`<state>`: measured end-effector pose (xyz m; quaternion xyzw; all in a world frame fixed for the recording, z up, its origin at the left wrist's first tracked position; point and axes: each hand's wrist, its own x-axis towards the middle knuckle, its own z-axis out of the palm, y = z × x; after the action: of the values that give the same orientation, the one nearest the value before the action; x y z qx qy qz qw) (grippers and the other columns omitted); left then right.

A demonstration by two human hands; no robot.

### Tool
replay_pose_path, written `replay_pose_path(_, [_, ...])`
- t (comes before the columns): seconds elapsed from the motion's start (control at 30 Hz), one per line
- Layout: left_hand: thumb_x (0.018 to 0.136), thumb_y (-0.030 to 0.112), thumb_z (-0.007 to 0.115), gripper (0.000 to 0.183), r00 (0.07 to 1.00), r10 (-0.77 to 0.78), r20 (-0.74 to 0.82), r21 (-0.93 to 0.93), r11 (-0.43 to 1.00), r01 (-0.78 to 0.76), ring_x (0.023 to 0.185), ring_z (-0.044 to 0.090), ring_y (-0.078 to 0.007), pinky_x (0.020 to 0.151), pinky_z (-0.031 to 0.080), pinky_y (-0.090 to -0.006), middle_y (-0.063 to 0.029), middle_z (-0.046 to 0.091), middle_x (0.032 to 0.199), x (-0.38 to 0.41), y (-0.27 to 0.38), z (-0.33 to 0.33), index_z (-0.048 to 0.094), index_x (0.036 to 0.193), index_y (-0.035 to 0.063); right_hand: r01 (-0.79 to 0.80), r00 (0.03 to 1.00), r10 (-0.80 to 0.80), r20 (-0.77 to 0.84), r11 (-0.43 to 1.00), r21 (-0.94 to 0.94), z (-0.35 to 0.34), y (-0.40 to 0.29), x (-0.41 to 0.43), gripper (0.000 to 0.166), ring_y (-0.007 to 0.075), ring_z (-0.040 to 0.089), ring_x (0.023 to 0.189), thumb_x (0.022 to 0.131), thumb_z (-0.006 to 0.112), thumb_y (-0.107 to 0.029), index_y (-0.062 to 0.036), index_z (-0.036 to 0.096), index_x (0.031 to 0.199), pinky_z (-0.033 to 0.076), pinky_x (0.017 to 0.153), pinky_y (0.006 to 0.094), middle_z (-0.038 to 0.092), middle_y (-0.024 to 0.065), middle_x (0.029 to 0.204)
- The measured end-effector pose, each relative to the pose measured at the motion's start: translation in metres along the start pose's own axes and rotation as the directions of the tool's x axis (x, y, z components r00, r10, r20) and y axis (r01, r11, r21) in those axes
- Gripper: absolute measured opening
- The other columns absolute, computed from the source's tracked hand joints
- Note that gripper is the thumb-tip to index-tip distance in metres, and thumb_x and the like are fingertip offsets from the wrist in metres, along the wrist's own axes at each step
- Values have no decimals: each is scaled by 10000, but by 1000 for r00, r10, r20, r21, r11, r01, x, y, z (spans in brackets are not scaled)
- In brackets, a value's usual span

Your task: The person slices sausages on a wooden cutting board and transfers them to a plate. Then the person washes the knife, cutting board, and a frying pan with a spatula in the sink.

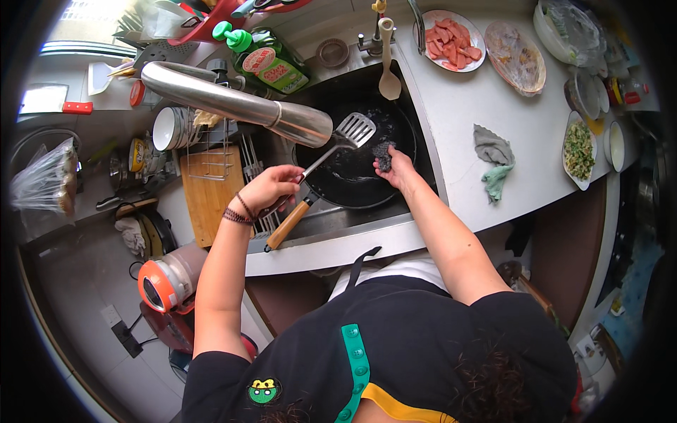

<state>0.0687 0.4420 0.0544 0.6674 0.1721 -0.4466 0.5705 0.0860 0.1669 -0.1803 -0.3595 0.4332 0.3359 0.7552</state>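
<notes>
My left hand [276, 189] is closed on the dark handle of a slotted metal spatula [356, 130], whose head is raised over a black frying pan [338, 182]. A dark grey scouring pad [384, 155] is in my right hand [395, 168], over the right part of the pan. The pan lies in the sink [423, 158] with some water in it, and its wooden handle [288, 224] rests across the sink's front edge. A steel faucet [238, 103] reaches over the pan's left side. The spatula head is close to the pad, left of it.
Left of the sink stand a wooden cutting board [203, 195], a wire rack and bowls. Behind are a green soap bottle [272, 63] and a wooden spoon [389, 79]. On the right counter lie a cloth [494, 153], a plate of sliced pink food [478, 39] and a dish of chopped greens [580, 150].
</notes>
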Motion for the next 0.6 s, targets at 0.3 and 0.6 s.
replay_pose_path(0.3, [803, 6, 588, 388, 999, 16, -44, -93, 995, -20, 628, 563, -74, 482, 455, -195, -1, 534, 830, -42, -53, -6, 495, 1180, 12, -11, 1000, 11, -2, 999, -47, -9, 3, -1, 329, 254, 604, 731, 978, 383, -345, -52, 509, 1064, 504, 596, 384, 603, 135, 841])
replay_pose_path(0.6, [741, 0, 616, 372, 878, 444, -180, 664, 713, -224, 810, 571, -170, 607, 472, -324, -30, 503, 840, -31, -80, 9, 525, 1092, 80, 9, 1000, -11, -20, 997, -80, -9, -4, -5, 303, 246, 605, 717, 979, 383, -342, -73, 504, 1049, 496, 580, 376, 606, 124, 835])
